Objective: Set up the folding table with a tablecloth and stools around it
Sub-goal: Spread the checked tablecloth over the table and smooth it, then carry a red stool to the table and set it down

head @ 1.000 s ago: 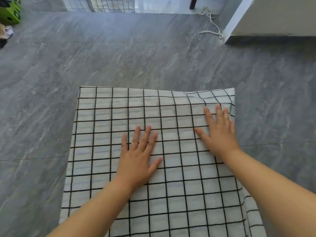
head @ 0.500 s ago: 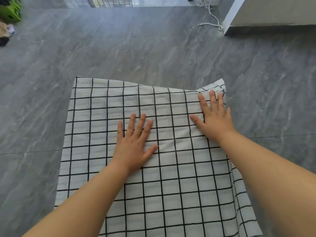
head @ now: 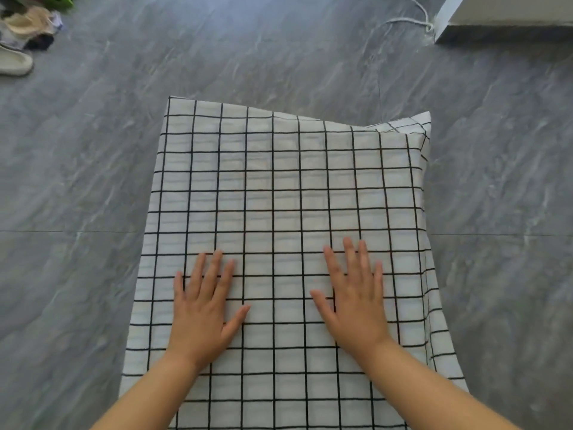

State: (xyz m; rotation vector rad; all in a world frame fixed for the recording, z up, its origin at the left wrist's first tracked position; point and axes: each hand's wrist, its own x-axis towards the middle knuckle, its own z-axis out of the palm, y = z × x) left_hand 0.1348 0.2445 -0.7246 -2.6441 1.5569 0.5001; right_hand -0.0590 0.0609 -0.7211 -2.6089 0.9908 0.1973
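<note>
far left on the floor (head: 77,181): pale slipper (head: 15,65) and a heap (head: 31,24) beside it, both cut off by the frame, heap hard to make out. checked tablecloth (head: 285,181) lies spread over the table, top wholly hidden; far right corner rumpled, right edge drooping. left hand (head: 201,311) flat on cloth toward the near edge, fingers straight and spread, gripping nothing. right hand (head: 356,302) likewise, nearer the right edge. far right: white cord (head: 412,21), white cabinet (head: 496,13), cut off.

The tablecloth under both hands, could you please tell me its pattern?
White tablecloth with a black grid of thin lines, seen in the head view.
</note>
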